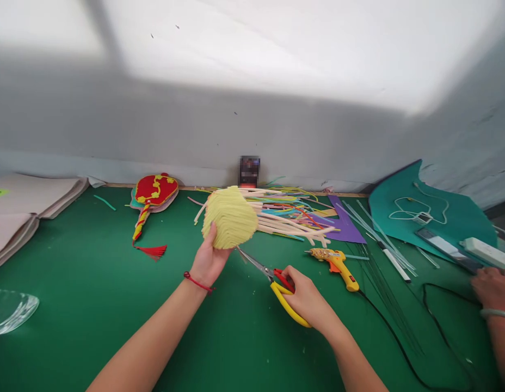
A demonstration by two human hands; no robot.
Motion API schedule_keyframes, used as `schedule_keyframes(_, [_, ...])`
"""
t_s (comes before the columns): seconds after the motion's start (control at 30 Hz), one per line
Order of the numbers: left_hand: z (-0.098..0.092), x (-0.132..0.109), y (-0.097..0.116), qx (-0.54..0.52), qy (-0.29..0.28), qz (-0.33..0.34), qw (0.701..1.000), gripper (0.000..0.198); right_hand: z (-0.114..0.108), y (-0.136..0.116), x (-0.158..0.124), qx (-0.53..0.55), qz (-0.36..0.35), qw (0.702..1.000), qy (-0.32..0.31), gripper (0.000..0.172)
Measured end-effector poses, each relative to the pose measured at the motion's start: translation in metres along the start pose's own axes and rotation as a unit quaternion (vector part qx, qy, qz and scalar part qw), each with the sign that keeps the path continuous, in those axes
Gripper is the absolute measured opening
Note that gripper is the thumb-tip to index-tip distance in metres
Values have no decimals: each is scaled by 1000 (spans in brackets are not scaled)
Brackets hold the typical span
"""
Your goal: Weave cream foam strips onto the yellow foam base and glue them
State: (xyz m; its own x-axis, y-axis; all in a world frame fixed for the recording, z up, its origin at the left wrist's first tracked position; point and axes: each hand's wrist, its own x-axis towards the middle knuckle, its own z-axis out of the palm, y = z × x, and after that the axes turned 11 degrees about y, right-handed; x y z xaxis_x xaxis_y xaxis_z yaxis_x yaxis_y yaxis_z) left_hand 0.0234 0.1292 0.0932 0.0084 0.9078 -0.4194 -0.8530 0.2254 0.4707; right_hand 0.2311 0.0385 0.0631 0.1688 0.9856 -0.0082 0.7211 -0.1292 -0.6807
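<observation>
A rounded pale yellow ribbed piece (230, 218) is raised over the green table, pinched by my left hand (211, 256) at its lower edge, thumb on the near face. My right hand (305, 296) grips scissors (291, 310) with red and yellow handles. The scissor tips point up and left and lie at the bottom edge of the yellow piece; whether they touch it I cannot tell. Behind the piece, and partly hidden by it, lies a heap of colourful fuzzy stems (293, 215).
A red and yellow fan (156, 190) with a tassel lies back left. Right are a yellow glue gun (338, 265), its cord, clear sticks, thin wires and a teal sheet (432, 212). Another person's hand (495, 288) is at the far right. A glass dish (11, 310) stands left.
</observation>
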Motion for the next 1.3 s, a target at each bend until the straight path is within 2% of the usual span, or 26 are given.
schedule_keyframes(0.13, [-6,8,-4,2,15,15,1000,39,4,1,-1,25,20,999,-19,25])
schedule_keyframes(0.23, [-7,14,4,-1,34,65,997,36,2,5,-1,25,51,998,-8,39])
schedule_keyframes(0.37, [-9,25,19,-2,46,122,991,33,-4,12,0,31,79,996,1,43])
schedule_keyframes(0.57, [-13,28,21,39,115,90,989,29,-3,14,-1,59,51,997,-23,39])
schedule_keyframes(0.73, [-6,15,14,26,63,61,996,31,6,-1,-4,153,13,988,-27,35])
schedule_keyframes(0.93, [4,-1,5,-1,65,61,996,38,30,-29,-12,198,35,980,15,45])
schedule_keyframes(1.07, [7,-8,4,-1,68,85,994,37,40,-37,-13,236,52,970,30,48])
schedule_keyframes(1.3, [8,-12,2,0,75,118,990,32,44,-34,-13,236,39,970,-53,50])
